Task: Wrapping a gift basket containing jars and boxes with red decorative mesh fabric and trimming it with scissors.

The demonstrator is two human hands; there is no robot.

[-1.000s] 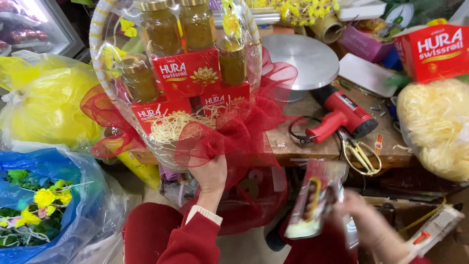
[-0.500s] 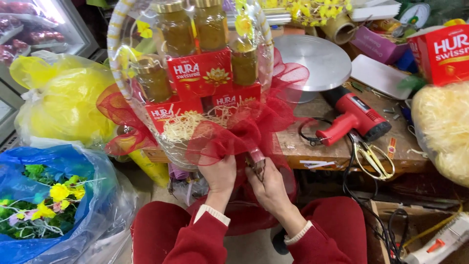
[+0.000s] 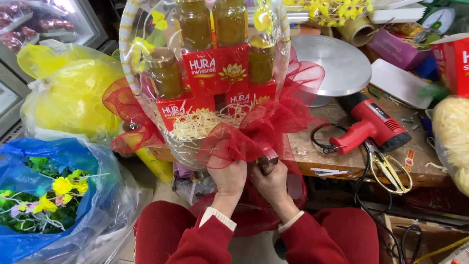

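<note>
A gift basket (image 3: 146,73) wrapped in clear film stands on my lap edge, filled with glass jars (image 3: 195,24), red boxes (image 3: 217,68) and pale shredded straw (image 3: 200,122). Red mesh fabric (image 3: 264,127) is bunched around its front. My left hand (image 3: 229,178) grips the mesh and the basket's lower front. My right hand (image 3: 271,183) sits right beside it, closed on a small dark stapler-like tool (image 3: 267,160) pressed against the mesh. Both sleeves are red.
A red heat gun (image 3: 373,124) with black cord, gold scissors (image 3: 391,171) and a round metal turntable (image 3: 332,63) lie on the wooden bench. A yellow bag (image 3: 73,93) and a blue bag of artificial flowers (image 3: 49,195) stand left. A bag of pale straw (image 3: 452,142) sits right.
My right hand came up from the lower right, where it held a package, and joined the left hand at the red mesh, now holding the small tool.
</note>
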